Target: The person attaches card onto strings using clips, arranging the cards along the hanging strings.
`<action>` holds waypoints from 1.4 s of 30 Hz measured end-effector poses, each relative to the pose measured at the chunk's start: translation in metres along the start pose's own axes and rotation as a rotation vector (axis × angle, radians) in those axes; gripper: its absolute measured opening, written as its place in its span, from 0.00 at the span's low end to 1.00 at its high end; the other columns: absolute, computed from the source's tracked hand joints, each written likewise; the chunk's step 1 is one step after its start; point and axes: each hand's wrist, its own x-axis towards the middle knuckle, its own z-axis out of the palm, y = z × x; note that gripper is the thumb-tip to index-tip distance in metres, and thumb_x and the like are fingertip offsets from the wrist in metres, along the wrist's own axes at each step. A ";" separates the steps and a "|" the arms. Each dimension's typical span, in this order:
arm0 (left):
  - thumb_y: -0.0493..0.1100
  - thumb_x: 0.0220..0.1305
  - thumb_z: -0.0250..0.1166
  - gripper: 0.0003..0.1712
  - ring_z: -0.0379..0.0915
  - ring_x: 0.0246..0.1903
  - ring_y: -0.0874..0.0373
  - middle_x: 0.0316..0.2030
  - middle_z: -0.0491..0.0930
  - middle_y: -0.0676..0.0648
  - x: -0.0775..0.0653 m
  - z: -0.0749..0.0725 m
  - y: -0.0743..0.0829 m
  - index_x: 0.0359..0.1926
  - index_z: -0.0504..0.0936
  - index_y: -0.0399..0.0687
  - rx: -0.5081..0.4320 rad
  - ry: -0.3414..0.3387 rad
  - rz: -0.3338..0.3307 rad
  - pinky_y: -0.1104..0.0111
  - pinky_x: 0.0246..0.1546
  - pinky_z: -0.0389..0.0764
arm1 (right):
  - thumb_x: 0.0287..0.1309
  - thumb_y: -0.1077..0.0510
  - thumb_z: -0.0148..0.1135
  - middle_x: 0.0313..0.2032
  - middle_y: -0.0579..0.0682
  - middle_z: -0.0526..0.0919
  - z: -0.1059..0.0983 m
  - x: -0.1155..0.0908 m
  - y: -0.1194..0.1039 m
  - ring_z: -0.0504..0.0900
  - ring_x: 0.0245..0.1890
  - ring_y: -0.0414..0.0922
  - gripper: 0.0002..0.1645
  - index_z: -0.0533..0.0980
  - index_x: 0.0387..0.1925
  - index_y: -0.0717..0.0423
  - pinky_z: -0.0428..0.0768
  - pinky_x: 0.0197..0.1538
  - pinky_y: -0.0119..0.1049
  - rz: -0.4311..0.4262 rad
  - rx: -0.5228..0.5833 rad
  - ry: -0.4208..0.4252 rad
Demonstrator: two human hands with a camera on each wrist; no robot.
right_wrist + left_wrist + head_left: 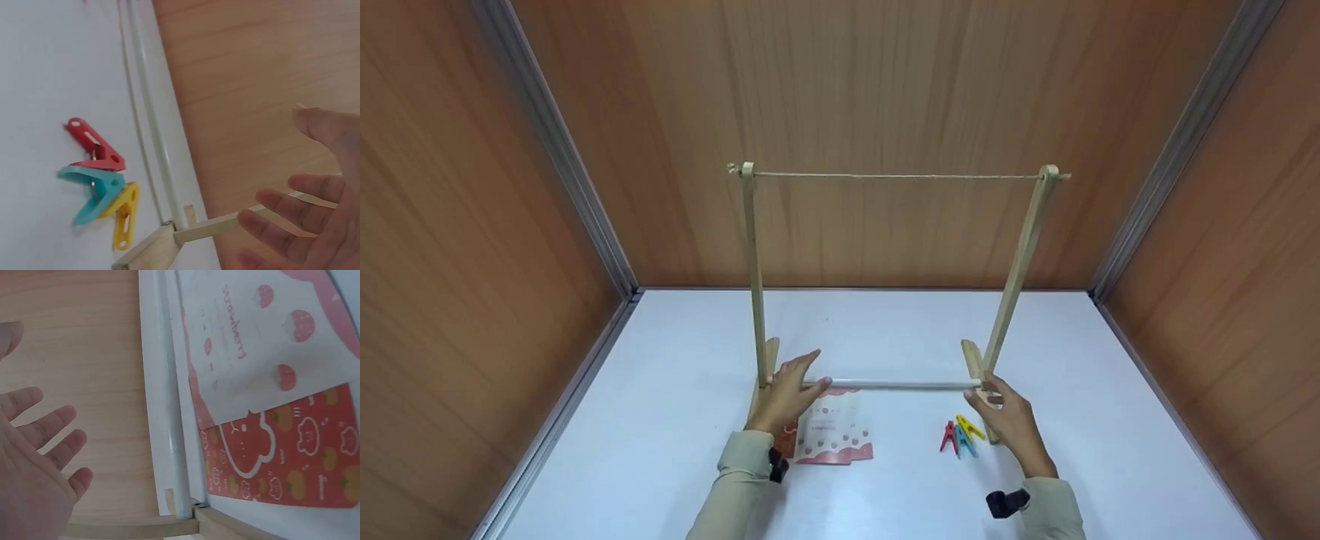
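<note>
Honestly, with left hand [784, 396] and right hand [1012, 424] relaxed, gripping nothing, at either end of the pale wooden string-topped frame [753, 262] on the flat white table [607, 442], I'd nudge both ends evenly.

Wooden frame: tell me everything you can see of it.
The wooden frame stands upright on the white table. It looks like pale wood: two slim posts with rounded tops, each set on a foot along the tabletop. A thin, light string runs taut across the top, its ends showing beyond both posts, with nothing hanging from it. A smooth, whitish bar joins the posts low down. The left hand and right hand are near the posts' lower ends; whether they touch is unclear.
</note>
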 end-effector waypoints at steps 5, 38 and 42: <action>0.57 0.66 0.60 0.35 0.62 0.65 0.44 0.66 0.67 0.41 -0.003 0.007 -0.015 0.69 0.65 0.49 -0.054 -0.021 -0.013 0.49 0.65 0.65 | 0.58 0.44 0.64 0.59 0.65 0.75 0.006 -0.002 0.014 0.76 0.55 0.61 0.40 0.66 0.65 0.62 0.80 0.49 0.49 0.028 -0.012 -0.036; 0.42 0.54 0.72 0.31 0.60 0.65 0.43 0.62 0.73 0.48 -0.012 0.032 -0.046 0.61 0.76 0.57 0.019 -0.075 -0.117 0.37 0.66 0.48 | 0.52 0.56 0.69 0.41 0.58 0.75 0.018 -0.003 0.051 0.73 0.40 0.48 0.29 0.76 0.51 0.72 0.76 0.44 0.42 0.129 -0.129 -0.156; 0.41 0.51 0.73 0.33 0.56 0.67 0.40 0.64 0.70 0.45 -0.015 0.033 -0.046 0.61 0.76 0.55 0.018 -0.063 -0.125 0.36 0.65 0.49 | 0.52 0.54 0.70 0.39 0.57 0.74 0.020 -0.004 0.052 0.72 0.39 0.47 0.29 0.76 0.51 0.71 0.75 0.43 0.41 0.136 -0.148 -0.160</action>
